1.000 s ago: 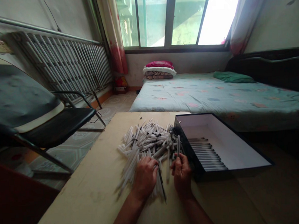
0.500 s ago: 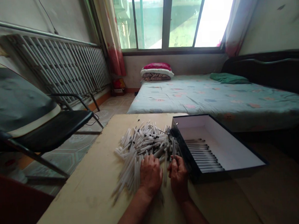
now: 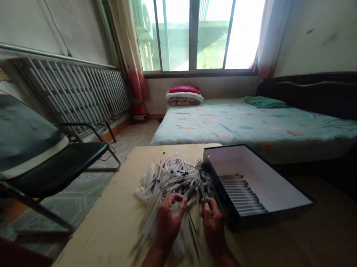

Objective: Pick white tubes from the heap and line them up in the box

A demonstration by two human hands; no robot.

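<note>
My left hand (image 3: 170, 218) is over the near right part of a loose pile of white pen barrels (image 3: 174, 175) with some dark pieces among them. Its thumb and forefinger are curled together in a pinch; whatever is between them, I cannot make out. Thin dark rods (image 3: 193, 238) like pen refills lie just right of it. My right hand (image 3: 213, 223), beside the box, is closed around a pen (image 3: 202, 190) that points up and away. A black box with a white inside (image 3: 267, 184) stands at the right, holding a row of dark-capped pens (image 3: 244, 195).
All this is on a pale yellow table (image 3: 102, 233). Beyond its far edge is a bed (image 3: 213, 121) with folded bedding (image 3: 184, 96). A black chair (image 3: 78, 158) stands on the left, near a metal railing (image 3: 77, 91) leaning at the wall.
My left hand has shifted a little left and lifted from lying on the pile into a pinch. My right hand keeps the pen, now tilted more to the left. The view has tipped upward.
</note>
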